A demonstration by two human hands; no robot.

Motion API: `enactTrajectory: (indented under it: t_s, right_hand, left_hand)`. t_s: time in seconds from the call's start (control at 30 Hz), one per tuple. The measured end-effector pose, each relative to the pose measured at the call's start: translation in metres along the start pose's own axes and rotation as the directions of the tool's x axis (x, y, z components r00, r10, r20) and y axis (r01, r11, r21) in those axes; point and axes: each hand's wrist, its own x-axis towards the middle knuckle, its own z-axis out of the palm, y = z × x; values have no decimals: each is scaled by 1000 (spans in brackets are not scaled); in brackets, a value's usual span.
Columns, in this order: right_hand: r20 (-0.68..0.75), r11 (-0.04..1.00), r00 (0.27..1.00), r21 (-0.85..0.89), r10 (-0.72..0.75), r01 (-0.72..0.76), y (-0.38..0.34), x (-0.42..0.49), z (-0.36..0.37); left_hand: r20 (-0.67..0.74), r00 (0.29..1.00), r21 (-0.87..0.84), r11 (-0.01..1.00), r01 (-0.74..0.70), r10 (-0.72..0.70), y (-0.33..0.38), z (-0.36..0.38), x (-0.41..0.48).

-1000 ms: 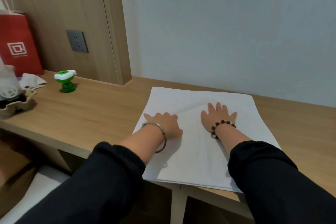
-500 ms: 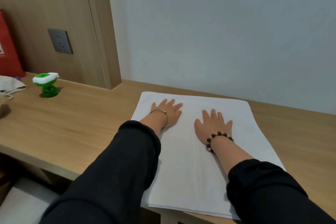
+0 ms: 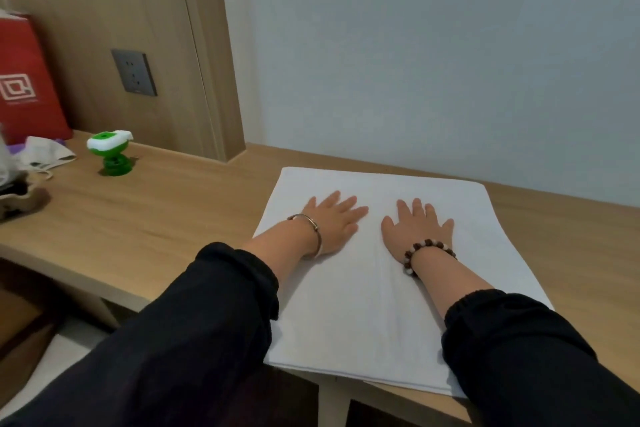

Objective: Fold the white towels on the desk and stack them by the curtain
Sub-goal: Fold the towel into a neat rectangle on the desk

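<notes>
Folded white towel lay flat on the desk, its near side overhanging the front edge.
It looked soft, light and limp, best lifted by its corners; the left hand and right hand pressed on it, fingers spread flat.

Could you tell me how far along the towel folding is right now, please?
Done: the white towel lies flat on the desk, layered edges along its near side suggesting a fold. In hand: the left hand and right hand press flat on it. Left: any further folds and stacking; no curtain or stack is in view.
</notes>
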Motion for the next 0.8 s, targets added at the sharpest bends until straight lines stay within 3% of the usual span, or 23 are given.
enactTrajectory:
  t_s: [0.07, 0.27, 0.43, 0.5, 0.57, 0.63, 0.73, 0.8]
  right_hand:
    - [6, 1000, 1000, -1, -3, 3, 0, -1, -1]
    - [6, 1000, 1000, -12, -11, 11, 0, -3, -2]
    - [10, 1000, 1000, -21, -9, 10, -2, -3, -3]
    - [13, 1000, 1000, -23, -8, 8, -1, -3, -4]
    - [20, 1000, 1000, -18, -10, 10, -1, -3, -4]
    - [25, 1000, 1000, -31, -6, 7, -1, -3, -2]
    - [51, 996, 998, -84, 31, -27, -4, 6, -3]
    - [79, 994, 997, -107, -25, 33, -11, 16, -8]
  left_hand:
    - [11, 999, -13, 999, -41, 41, -6, 7, -15]
    - [38, 981, -32, 981, 191, -190, -54, 6, -57]
    - [19, 913, 247, 887, 391, -408, -42, -13, -49]
    - [-13, 938, 244, 909, 339, -346, -17, -17, -36]
    - [-33, 969, 69, 967, 247, -245, 7, -10, -24]
    - [-5, 972, -72, 970, 232, -233, 19, -1, -15]
    - [15, 965, -67, 963, 263, -262, 14, 8, -6]
    - [10, 966, -60, 964, 259, -259, 11, 11, -4]
